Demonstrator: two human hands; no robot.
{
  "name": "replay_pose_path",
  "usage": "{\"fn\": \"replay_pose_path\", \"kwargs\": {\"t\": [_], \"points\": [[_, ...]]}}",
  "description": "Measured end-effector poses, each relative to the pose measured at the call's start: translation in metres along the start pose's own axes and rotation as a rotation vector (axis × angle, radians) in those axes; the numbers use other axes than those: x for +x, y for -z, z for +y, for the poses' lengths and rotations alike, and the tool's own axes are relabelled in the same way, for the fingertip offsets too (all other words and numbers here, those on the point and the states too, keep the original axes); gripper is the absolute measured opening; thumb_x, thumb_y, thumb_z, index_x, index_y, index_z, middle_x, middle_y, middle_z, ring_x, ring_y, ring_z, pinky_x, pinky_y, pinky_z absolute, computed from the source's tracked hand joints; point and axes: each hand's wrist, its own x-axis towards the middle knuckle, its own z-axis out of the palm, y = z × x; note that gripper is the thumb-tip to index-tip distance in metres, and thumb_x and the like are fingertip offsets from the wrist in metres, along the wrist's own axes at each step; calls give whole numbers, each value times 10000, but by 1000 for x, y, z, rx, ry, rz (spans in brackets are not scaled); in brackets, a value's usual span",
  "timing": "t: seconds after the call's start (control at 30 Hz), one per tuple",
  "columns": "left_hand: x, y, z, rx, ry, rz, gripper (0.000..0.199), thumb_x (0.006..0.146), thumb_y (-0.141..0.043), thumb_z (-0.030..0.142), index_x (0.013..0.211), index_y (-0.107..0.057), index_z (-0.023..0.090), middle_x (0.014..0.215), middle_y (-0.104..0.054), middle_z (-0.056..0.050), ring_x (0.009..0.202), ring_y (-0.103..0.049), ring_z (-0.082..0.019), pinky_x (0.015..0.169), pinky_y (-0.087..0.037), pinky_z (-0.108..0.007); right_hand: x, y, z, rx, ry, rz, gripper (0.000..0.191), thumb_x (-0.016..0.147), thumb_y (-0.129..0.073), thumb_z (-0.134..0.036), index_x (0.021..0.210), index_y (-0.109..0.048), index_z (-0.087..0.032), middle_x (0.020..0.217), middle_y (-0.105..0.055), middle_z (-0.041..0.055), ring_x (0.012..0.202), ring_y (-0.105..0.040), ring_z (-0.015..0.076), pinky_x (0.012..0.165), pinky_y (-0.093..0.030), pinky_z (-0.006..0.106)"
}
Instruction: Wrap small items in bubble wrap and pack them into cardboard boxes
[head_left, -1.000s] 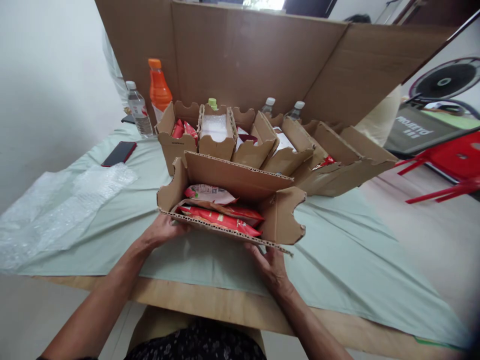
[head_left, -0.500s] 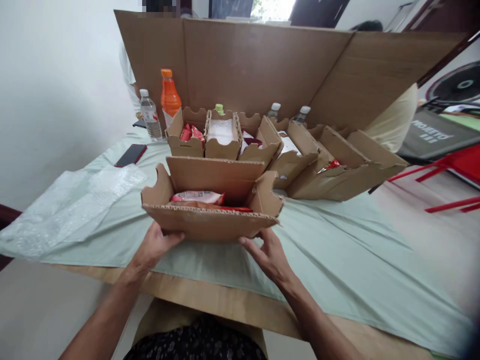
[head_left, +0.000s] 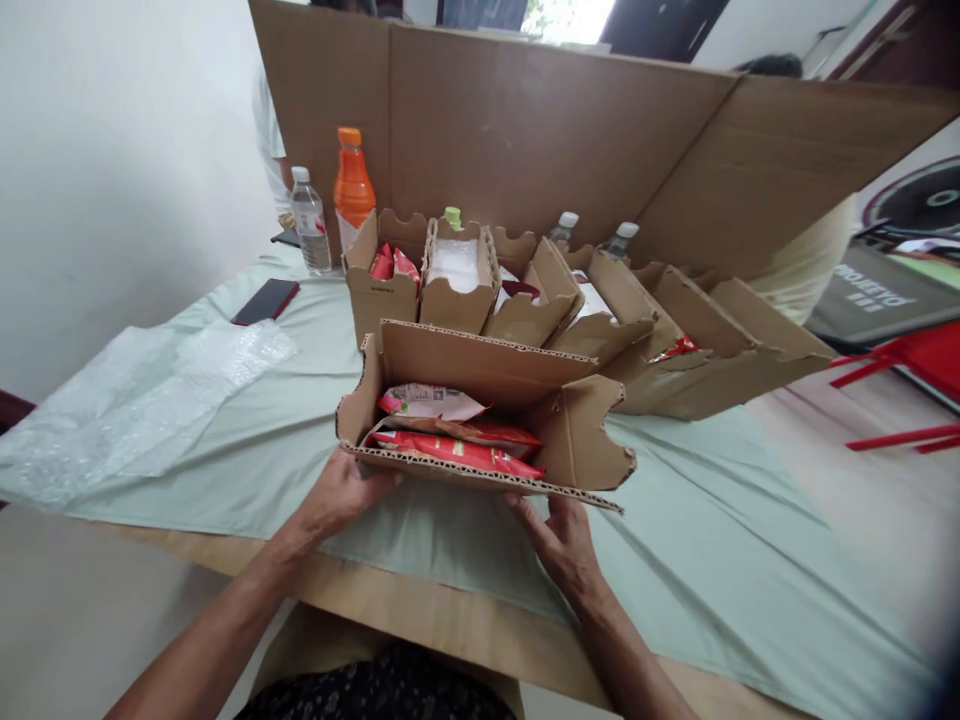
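Observation:
Between my two hands is an open-topped cardboard box point(head_left: 487, 358) with wavy-cut short ends. Inside it lie several snack packets, among them a red packet point(head_left: 457, 453) along the near wall and a pink and white packet point(head_left: 431, 402) behind. My left hand point(head_left: 346, 497) grips the box's lower left corner, thumb on the near face. My right hand point(head_left: 559, 540) holds the lower right part, its thumb also against the near side. The other fingers of both hands are hidden under or behind the box. Whether its base touches the cloth is not visible.
Behind stands a row of similar cardboard boxes point(head_left: 459, 305), some holding packets. A tall cardboard panel point(head_left: 555, 130) rises beyond them. At left are an orange bottle point(head_left: 352, 185), a water bottle point(head_left: 310, 225), a phone point(head_left: 266, 301) and bubble wrap point(head_left: 150, 400) on the green cloth point(head_left: 697, 530).
Both hands have moved the box to the right and turned it, its right end coming nearer. More of the packets inside now shows. The view has also shifted slightly.

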Motion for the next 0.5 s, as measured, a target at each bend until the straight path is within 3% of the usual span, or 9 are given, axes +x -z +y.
{"fn": "replay_pose_path", "kwargs": {"t": [0.13, 0.23, 0.3, 0.4, 0.5], "points": [[24, -2, 7, -52, -25, 121, 384, 794, -739, 353, 1143, -699, 198, 1163, -726, -95, 1212, -627, -310, 1090, -494, -459, 24, -12, 1, 169, -1, 52, 361, 919, -682, -510, 1133, -680, -220, 1066, -734, 94, 957, -693, 261, 845, -589, 419], [36, -11, 2, -106, -51, 235, 478, 853, -641, 313, 1319, -609, 216, 1277, -676, -104, 1214, -622, -272, 1056, -507, -443, 33, -19, 1, 293, 5, 115, 366, 970, -611, -386, 1309, -615, -248, 1315, -654, 109, 1133, -674, 240, 867, -607, 383], [36, -17, -7, -100, -21, 335, 535, 851, -635, 303, 1375, -560, 223, 1336, -632, -117, 1214, -613, -263, 1008, -525, -424, 31, -20, 1, 264, 9, 131, 338, 970, -589, -341, 1294, -634, -256, 1394, -610, 113, 1208, -647, 244, 862, -612, 371], [28, -23, -20, -33, 35, 482, 506, 822, -660, 297, 1315, -583, 213, 1228, -618, -103, 1076, -629, -229, 883, -541, -370, 25, -18, 6, 161, -15, 129, 236, 940, -608, -343, 1125, -693, -225, 1167, -706, 105, 990, -704, 227, 762, -614, 353], [25, -26, -24, -75, 75, 470, 441, 811, -650, 283, 1243, -605, 208, 997, -585, -34, 832, -597, -164, 762, -530, -318, 21, -15, 13, 124, -78, 87, 237, 902, -652, -398, 1036, -699, -209, 908, -732, 63, 783, -698, 208, 725, -599, 359]]}}
